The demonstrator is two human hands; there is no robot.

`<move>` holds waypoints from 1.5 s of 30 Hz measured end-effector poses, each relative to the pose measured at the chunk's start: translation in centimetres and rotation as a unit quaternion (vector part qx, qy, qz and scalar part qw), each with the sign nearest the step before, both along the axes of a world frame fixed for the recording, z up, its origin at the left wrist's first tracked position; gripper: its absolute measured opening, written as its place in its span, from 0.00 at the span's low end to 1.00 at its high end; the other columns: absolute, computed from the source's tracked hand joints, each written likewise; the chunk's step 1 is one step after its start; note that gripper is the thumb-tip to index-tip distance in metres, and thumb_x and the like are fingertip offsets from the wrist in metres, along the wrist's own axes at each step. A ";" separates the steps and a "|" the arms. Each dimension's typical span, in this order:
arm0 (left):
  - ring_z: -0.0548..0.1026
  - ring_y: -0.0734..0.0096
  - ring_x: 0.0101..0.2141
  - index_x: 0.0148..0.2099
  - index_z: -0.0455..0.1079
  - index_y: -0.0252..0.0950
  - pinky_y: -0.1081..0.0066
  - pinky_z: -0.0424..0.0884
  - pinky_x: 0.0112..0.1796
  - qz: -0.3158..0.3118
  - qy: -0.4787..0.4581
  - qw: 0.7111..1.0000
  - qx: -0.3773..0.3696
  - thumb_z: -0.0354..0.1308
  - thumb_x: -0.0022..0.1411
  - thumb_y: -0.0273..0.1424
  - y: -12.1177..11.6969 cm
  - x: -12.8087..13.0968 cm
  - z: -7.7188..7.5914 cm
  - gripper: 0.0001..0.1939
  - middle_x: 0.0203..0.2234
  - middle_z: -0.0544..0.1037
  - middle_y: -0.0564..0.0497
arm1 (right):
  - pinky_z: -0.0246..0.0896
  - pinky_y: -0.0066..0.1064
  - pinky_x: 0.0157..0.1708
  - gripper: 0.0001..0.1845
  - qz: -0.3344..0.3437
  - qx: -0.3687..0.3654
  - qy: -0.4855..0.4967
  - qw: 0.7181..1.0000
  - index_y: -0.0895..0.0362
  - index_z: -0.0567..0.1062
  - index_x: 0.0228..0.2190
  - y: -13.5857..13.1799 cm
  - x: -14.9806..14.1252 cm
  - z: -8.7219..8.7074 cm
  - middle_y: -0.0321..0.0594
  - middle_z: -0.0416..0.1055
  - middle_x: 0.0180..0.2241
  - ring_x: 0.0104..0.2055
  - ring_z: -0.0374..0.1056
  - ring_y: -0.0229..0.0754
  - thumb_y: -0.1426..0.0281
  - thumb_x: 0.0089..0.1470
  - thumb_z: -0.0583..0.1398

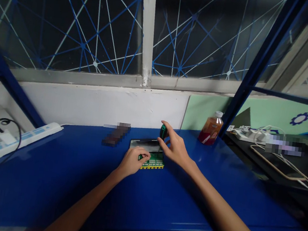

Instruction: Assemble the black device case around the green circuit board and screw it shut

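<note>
In the head view a small case (152,163) lies on the blue table, with a dark lid (145,143) at its far side. Its green inside carries rows of small pale pieces, and yellow marks run along the near edge. My right hand (176,148) grips a screwdriver (163,131) with a green and black handle, held upright over the case's far right part. My left hand (134,160) rests at the left side of the case, fingers bent and pinched together over the green part. What the left fingertips hold, if anything, is too small to make out.
A white power strip (21,142) with a black cable lies at left. Behind the case is a blurred dark object (116,134). A drink bottle (211,128) stands at the back right. Beyond it, a phone (277,162) and white cables lie on a black surface.
</note>
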State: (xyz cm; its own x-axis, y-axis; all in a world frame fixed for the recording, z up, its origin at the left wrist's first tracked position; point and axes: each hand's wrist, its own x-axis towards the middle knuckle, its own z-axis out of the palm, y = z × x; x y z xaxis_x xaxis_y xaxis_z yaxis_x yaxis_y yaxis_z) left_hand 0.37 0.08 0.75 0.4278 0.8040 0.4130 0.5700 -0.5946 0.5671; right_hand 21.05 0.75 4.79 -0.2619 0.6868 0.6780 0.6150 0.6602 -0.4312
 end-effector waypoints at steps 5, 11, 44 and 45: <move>0.77 0.67 0.32 0.33 0.78 0.36 0.73 0.68 0.33 0.000 -0.007 1.000 -0.008 0.59 0.58 0.24 0.2 -0.1 -0.3 0.06 0.30 0.81 0.50 | 0.69 0.39 0.33 0.35 -0.001 -0.021 0.009 1.000 0.52 0.48 0.64 0.1 0.1 -0.1 0.41 0.70 0.35 0.30 0.68 0.42 0.66 0.58 0.54; 0.77 0.68 0.33 0.34 0.79 0.37 0.72 0.70 0.35 0.005 -0.014 1.000 -0.013 0.60 0.58 0.23 0.2 -0.1 -0.4 0.07 0.32 0.82 0.50 | 0.69 0.39 0.33 0.34 0.004 -0.016 0.000 1.000 0.52 0.47 0.64 0.1 0.0 -0.2 0.46 0.70 0.42 0.28 0.67 0.41 0.66 0.60 0.52; 0.76 0.69 0.30 0.37 0.79 0.36 0.72 0.70 0.35 0.010 -0.016 0.999 0.030 0.61 0.57 0.22 0.0 0.0 -0.1 0.08 0.29 0.81 0.49 | 0.66 0.38 0.30 0.35 0.000 -0.037 -0.013 0.999 0.50 0.46 0.64 0.0 0.2 0.2 0.44 0.72 0.40 0.25 0.66 0.40 0.68 0.57 0.51; 0.77 0.68 0.30 0.36 0.79 0.36 0.72 0.71 0.35 0.012 -0.017 0.999 0.028 0.61 0.57 0.22 0.0 0.0 -0.1 0.08 0.29 0.81 0.49 | 0.66 0.38 0.30 0.35 0.003 -0.040 -0.012 0.999 0.50 0.46 0.64 0.0 0.2 0.2 0.44 0.72 0.39 0.24 0.66 0.40 0.68 0.57 0.51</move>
